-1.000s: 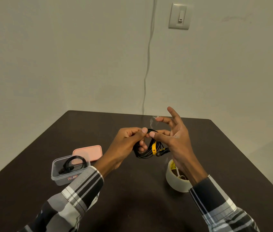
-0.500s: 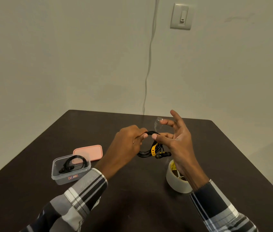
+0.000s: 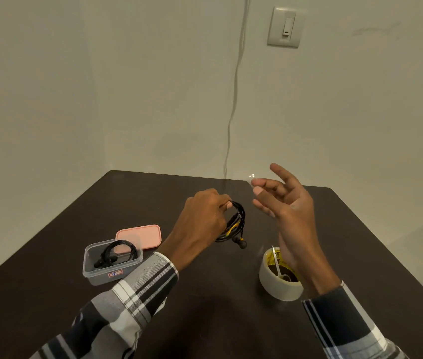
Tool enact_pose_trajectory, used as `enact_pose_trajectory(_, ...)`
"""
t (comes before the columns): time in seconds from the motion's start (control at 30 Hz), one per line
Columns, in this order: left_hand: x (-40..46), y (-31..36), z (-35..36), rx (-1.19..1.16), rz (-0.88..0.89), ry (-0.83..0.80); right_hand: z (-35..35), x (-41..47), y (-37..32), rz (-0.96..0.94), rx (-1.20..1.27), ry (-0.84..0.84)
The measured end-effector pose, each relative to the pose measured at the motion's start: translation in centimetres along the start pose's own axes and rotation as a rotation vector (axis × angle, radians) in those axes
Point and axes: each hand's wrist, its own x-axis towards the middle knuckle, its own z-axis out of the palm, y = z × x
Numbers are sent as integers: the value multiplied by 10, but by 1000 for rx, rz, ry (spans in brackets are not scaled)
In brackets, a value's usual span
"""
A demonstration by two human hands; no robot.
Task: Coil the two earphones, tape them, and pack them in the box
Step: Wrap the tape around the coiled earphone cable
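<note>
My left hand (image 3: pixel 202 216) grips a coiled black and yellow earphone (image 3: pixel 236 224) above the dark table (image 3: pixel 205 320). My right hand (image 3: pixel 288 208) is raised to the right of the coil, apart from it, fingers spread. A small clear piece of tape (image 3: pixel 251 179) sticks to one fingertip. A second coiled black earphone (image 3: pixel 117 253) lies inside the open clear plastic box (image 3: pixel 112 273) at the left. The pink lid (image 3: pixel 141 235) lies flat behind the box.
A roll of clear tape (image 3: pixel 280 283) stands on the table under my right wrist. A thin cable (image 3: pixel 233 99) runs down the wall behind the table, and a light switch (image 3: pixel 285 27) is on the wall.
My right hand has let go of the coil and lifted up and to the right with the tape piece. My left hand now holds the earphone alone.
</note>
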Motion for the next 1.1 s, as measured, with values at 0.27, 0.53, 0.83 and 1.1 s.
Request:
enact_pose_trajectory(0.27, -1, 3, -1, -19, 15, 51, 11, -5, 6, 264, 260, -137)
enact_pose_trajectory(0.53, -1, -8, -3, -26, -44, 26, 7, -12, -2, 284, 79, -184)
enact_pose_trajectory(0.83, -3, -9, 0, -25, -74, -13, 13, -12, 1, 169, -75, -159)
enact_pose_trajectory(1.1, -3, -13, 0, -29, -71, 19, 14, -13, 8, 264, 115, -183)
